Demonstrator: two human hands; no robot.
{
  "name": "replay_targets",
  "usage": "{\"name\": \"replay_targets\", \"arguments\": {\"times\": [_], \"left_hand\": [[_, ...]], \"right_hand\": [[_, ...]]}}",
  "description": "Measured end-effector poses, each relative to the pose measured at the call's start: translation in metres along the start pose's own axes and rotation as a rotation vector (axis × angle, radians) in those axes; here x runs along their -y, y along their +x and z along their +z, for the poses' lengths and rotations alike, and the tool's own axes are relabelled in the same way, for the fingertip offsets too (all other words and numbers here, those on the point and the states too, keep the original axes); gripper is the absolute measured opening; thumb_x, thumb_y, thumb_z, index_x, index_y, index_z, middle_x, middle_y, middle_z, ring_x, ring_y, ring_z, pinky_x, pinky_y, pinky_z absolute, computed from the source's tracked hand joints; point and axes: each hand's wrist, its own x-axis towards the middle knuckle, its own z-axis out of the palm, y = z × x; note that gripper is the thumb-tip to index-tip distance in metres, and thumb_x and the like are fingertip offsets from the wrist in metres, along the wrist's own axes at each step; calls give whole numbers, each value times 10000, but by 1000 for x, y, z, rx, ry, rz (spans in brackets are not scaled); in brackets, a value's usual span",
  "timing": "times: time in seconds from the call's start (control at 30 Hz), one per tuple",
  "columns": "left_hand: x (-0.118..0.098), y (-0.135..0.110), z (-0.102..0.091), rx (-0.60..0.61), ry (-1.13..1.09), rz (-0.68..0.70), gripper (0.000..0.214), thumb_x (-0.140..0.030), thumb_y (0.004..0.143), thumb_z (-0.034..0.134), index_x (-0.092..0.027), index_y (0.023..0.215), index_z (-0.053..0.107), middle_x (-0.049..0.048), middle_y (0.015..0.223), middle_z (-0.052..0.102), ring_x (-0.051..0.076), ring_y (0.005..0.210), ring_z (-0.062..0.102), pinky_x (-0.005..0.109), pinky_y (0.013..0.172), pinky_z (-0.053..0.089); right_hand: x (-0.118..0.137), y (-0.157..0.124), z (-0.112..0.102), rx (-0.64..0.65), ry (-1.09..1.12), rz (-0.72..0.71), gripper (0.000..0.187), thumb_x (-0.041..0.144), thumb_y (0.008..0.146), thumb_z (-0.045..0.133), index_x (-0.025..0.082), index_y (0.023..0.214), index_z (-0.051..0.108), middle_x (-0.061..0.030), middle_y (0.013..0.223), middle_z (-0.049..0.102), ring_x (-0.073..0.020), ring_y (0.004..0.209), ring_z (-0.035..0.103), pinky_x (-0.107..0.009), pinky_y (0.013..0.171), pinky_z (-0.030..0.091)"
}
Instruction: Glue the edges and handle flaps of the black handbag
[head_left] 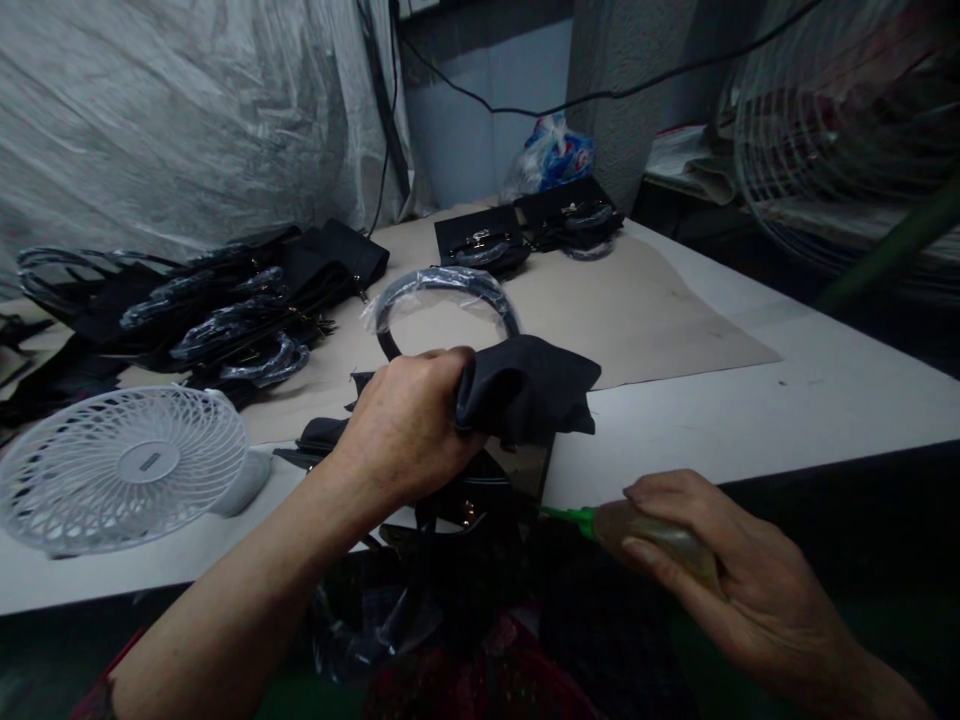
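My left hand (416, 425) is closed around bunched black fabric (529, 390), part of a black handbag at the table's front edge. Behind the hand rises the bag's rounded handle (446, 280), wrapped in clear plastic. Small gold-coloured fittings (469, 512) show on the dark body below. In my right hand (720, 570) is a squeeze bottle (652, 540) with yellowish contents and a green nozzle (577, 518). Its thin tip points left at the bag's side; whether it touches is too dark to tell. A second plastic-wrapped handle hangs low, near my lap.
A white fan (142, 465) stands at the left front of the table. Black bags with wrapped handles are piled (225, 300) behind it. Further black bag pieces (480, 240) lie at the back on brown paper (675, 320). A large wire-caged fan (847, 140) is at the right.
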Motion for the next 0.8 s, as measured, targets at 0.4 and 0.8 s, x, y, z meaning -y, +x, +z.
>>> {"name": "replay_targets", "arguments": {"times": [0.4,0.8], "left_hand": [[3,-6,1,-21,-44,50,138,-134,728,710,-171,846,648,31,845,704,188,687,655,260,570,436],[5,-18,-1,-15,-111,28,187,-126,718,689,-172,897,663,29,857,710,201,717,671,269,591,462]], "right_hand": [[2,-1,2,8,32,89,86,271,1039,584,253,1121,599,-43,990,690,-193,814,713,-254,652,580],[0,1,0,-6,-16,81,104,267,1051,567,250,1150,593,-23,998,681,-155,817,702,-217,674,576]]}}
